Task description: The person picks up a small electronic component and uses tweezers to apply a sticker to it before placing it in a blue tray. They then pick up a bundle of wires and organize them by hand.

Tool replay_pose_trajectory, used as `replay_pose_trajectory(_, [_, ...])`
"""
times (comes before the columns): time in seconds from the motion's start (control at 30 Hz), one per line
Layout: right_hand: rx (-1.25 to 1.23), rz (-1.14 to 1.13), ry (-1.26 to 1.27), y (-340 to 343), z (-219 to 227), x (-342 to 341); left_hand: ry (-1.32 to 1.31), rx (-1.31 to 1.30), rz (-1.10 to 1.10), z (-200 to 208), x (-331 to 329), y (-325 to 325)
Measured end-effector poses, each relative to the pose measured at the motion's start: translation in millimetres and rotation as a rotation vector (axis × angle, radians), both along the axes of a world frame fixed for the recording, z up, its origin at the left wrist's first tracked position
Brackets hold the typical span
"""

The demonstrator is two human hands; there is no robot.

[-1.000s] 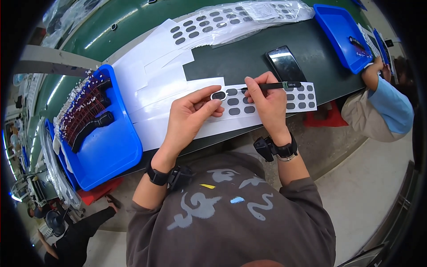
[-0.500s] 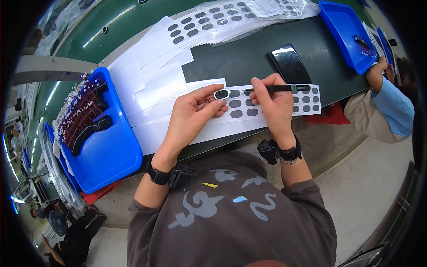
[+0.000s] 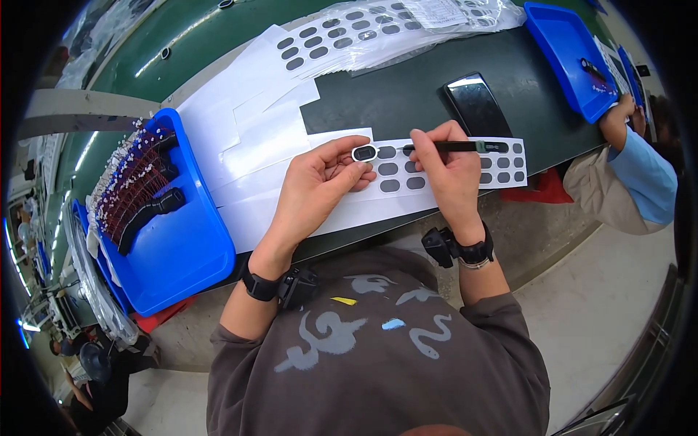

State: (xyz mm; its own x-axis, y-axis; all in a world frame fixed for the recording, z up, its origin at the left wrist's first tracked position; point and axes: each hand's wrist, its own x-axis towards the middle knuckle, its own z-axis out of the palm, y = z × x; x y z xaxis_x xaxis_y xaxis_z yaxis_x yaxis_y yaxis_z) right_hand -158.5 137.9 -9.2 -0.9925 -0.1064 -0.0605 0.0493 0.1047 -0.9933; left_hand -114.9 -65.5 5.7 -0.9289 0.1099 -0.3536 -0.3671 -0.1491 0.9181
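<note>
My left hand point(image 3: 320, 182) pinches a small oval part point(image 3: 363, 153) with a white rim and a dark middle between thumb and index finger. The other fingers curl beneath it. Just to the right, my right hand point(image 3: 451, 163) grips slim black tweezers point(image 3: 465, 146), their thin tip pointing left toward the oval part, with a small gap between. Under both hands lies a white sheet of grey oval stickers point(image 3: 390, 169), partly covered by my right hand. Whether the tip holds a sticker is too small to tell.
A blue tray point(image 3: 189, 247) at left holds black parts with bundled wires point(image 3: 142, 189). White sheets point(image 3: 254, 138) spread beside it. Bagged sticker sheets point(image 3: 363, 33) lie at the back. A black phone point(image 3: 476, 105) and another blue tray point(image 3: 563, 58) are right, near a co-worker's arm point(image 3: 640, 167).
Both hands, the oval part and the tweezers hold nearly the same pose. The view has shifted very slightly. A person at the far lower left has moved a little.
</note>
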Motion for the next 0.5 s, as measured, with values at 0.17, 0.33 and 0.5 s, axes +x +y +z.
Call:
replay_pose_trajectory(0.17, [0.206, 0.045, 0.058, -3.1, 4.6, 0.4, 0.007, -0.007, 0.001, -1.0, -0.4, -0.1])
replay_pose_trajectory(0.33, [0.108, 0.05, 0.019, -0.7, 3.0, -0.7, 0.019, -0.004, -0.004, -0.8, -0.2, -0.9])
replay_pose_trajectory(0.5, [-0.004, 0.058, 0.014, 1.0, 1.3, -0.9, 0.062, 0.013, 0.015, 0.2, 2.0, -0.4])
